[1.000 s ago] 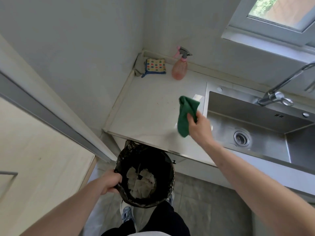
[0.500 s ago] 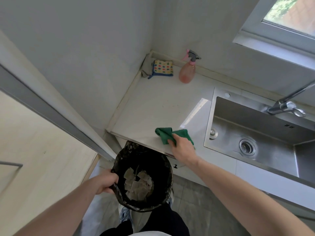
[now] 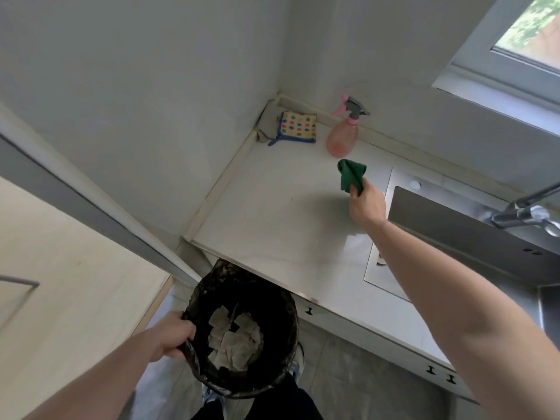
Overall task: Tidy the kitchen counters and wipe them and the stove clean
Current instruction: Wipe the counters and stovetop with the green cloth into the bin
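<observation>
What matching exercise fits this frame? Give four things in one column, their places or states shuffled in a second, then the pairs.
Things:
1. green cloth
2. spray bottle
3. dotted sponge
4. bin

Places or states:
A. in the counter's back corner
B. gripped at the rim by the left hand
C. held in the right hand
D. standing upright by the back wall

Pairs: 1-C, 2-D, 3-A, 4-B

The setting is a domestic kitchen. Indicators: a pale countertop (image 3: 272,207) in a wall corner at frame centre, a stainless-steel sink (image 3: 454,237) with faucet (image 3: 527,207) at right, a spray bottle (image 3: 344,134) and dotted sponge (image 3: 298,127) at upper centre, and drawer fronts (image 3: 363,334) below.
</observation>
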`<control>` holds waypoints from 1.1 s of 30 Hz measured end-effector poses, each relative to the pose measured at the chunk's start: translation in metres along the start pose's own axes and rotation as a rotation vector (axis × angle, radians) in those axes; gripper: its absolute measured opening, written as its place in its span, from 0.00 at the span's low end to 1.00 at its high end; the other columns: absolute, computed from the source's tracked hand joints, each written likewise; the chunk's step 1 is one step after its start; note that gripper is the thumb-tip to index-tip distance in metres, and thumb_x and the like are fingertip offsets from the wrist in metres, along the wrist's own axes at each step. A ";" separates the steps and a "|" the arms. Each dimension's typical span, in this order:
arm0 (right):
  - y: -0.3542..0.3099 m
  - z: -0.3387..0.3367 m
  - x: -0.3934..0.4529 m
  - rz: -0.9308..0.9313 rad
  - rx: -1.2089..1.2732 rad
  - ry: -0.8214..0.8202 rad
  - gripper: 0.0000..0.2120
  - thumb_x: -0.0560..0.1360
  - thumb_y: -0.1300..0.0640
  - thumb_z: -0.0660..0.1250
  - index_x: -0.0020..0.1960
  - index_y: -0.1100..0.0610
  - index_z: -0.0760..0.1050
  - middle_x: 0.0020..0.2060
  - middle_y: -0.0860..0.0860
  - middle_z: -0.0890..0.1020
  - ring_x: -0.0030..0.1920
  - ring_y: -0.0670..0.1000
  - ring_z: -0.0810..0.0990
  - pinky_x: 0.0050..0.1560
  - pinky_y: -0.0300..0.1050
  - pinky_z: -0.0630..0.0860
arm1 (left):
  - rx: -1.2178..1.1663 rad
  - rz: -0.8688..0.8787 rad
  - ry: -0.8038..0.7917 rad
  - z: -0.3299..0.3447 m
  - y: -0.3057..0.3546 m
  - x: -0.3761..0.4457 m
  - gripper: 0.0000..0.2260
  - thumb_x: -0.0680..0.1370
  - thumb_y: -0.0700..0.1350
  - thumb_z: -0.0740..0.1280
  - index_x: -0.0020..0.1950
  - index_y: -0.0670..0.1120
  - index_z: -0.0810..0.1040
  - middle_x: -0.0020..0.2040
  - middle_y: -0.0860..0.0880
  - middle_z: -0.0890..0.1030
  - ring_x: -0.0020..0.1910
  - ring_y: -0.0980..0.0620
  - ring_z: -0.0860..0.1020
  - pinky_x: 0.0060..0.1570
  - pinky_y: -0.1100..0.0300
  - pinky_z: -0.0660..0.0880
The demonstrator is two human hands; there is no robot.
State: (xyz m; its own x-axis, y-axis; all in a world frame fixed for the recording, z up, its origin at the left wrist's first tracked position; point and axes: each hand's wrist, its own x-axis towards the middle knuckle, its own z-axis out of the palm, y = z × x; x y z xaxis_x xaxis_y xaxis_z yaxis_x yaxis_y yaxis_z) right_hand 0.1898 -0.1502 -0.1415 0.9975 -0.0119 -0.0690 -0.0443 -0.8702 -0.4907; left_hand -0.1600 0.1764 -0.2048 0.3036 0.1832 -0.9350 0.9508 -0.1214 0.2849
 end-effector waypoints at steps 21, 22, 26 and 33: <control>-0.016 0.089 -0.036 -0.192 -0.214 -0.416 0.22 0.85 0.49 0.57 0.77 0.53 0.68 0.79 0.54 0.63 0.78 0.68 0.58 0.78 0.56 0.57 | -0.030 -0.029 0.006 0.007 0.001 0.006 0.17 0.67 0.33 0.62 0.54 0.39 0.79 0.51 0.35 0.84 0.43 0.36 0.87 0.46 0.38 0.84; -0.017 0.089 -0.048 -0.203 -0.208 -0.422 0.22 0.85 0.49 0.57 0.77 0.53 0.68 0.79 0.54 0.64 0.78 0.68 0.59 0.79 0.56 0.57 | -0.032 -0.027 0.002 0.008 0.002 0.006 0.17 0.67 0.32 0.62 0.55 0.39 0.79 0.51 0.35 0.84 0.43 0.37 0.87 0.46 0.38 0.84; -0.027 0.086 -0.096 -0.242 -0.196 -0.449 0.21 0.85 0.51 0.58 0.75 0.55 0.70 0.78 0.56 0.65 0.77 0.65 0.63 0.78 0.53 0.56 | -0.022 -0.005 0.000 0.010 0.006 -0.002 0.16 0.69 0.30 0.62 0.54 0.40 0.78 0.50 0.36 0.83 0.42 0.37 0.86 0.44 0.43 0.85; -0.046 0.080 -0.182 -0.283 -0.175 -0.518 0.20 0.85 0.50 0.58 0.75 0.55 0.71 0.78 0.51 0.67 0.77 0.62 0.64 0.76 0.51 0.60 | -0.006 0.032 0.019 0.011 0.007 -0.008 0.12 0.73 0.30 0.62 0.53 0.40 0.77 0.50 0.37 0.83 0.43 0.37 0.86 0.47 0.41 0.84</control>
State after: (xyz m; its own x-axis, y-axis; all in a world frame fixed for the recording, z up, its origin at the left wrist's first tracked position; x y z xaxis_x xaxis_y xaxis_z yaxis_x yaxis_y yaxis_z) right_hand 0.0058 -0.0688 -0.1762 0.8113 0.4340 -0.3916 0.2714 -0.8730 -0.4052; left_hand -0.1564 0.1636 -0.1971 0.3354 0.1973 -0.9212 0.9408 -0.1215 0.3165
